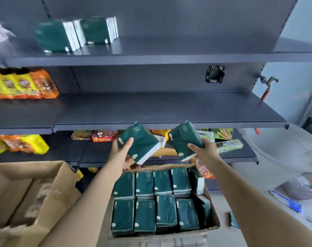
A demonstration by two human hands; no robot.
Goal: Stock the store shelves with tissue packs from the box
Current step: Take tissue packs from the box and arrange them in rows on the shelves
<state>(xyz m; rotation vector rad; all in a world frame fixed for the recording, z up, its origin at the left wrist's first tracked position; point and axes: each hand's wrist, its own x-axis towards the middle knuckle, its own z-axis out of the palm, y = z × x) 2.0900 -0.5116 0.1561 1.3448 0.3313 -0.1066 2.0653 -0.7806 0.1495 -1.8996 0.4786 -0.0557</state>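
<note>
In the centre of the frame the left hand (122,152) grips one green tissue pack (140,142), and the right hand (202,150) grips a second pack (185,139), both above the open box (213,209) at lower centre. More packs fill this box. Two groups of packs (76,32) stand on the top shelf (169,58), upper left.

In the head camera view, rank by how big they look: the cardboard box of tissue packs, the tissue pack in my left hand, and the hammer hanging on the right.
1. cardboard box
2. tissue pack in the left hand
3. hammer, though it hangs farther away, so its true size is unsure.
</note>
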